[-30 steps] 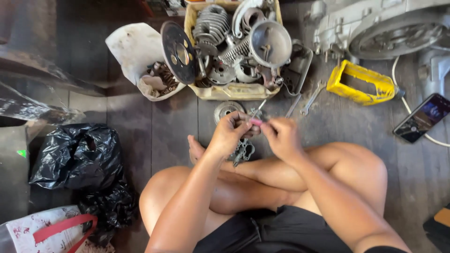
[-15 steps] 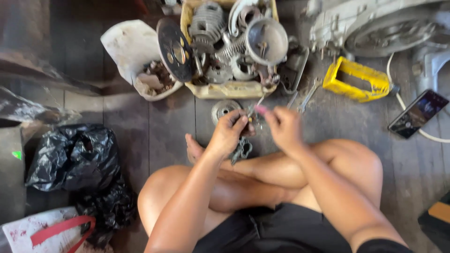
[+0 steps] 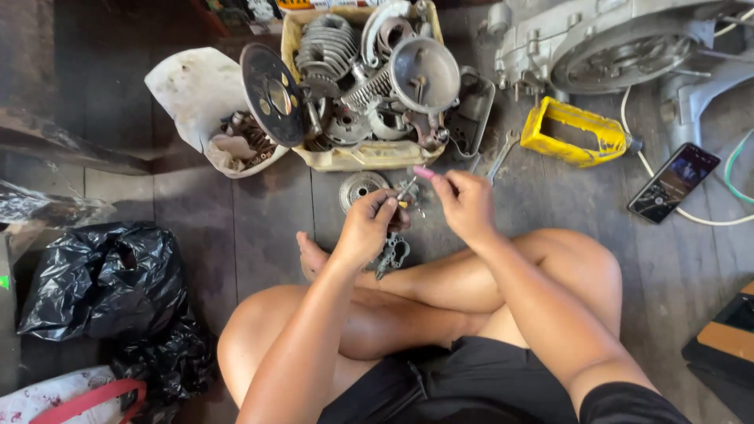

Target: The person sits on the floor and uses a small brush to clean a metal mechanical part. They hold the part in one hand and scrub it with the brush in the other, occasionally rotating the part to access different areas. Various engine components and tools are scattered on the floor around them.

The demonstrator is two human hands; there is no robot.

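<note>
A: Head view, looking down. How many hands are in view, and what does each one hold?

B: Two, both the seated person's own. The left hand has its grip pinched narrow on a small metal part, held above the wooden floor in front of the crossed legs. The right hand has its grip closed on one thin tool with a pink tip, and the tip sits just beside the small part.

A: What lies directly under the hands?

B: Two loose pieces on the floor: one round toothed metal disc, just beyond the left hand, and one flat cut-out metal piece, partly hidden beneath the left hand's wrist.

A: And farther out?

B: One cream plastic tub heaped with engine parts, too many and too tangled to count, though one finned cylinder and one round dark plate leaning at the tub's left side stand out. To its left, one white cut container holds small rusty hardware. To its right lie one wrench and one yellow open-framed block. One grey engine casing fills the upper right corner.

A: Anything else to count?

B: One phone with one pale cable, right of the yellow block; one heap of black plastic bags at the left; one white bag with red handles in the lower left corner.
</note>
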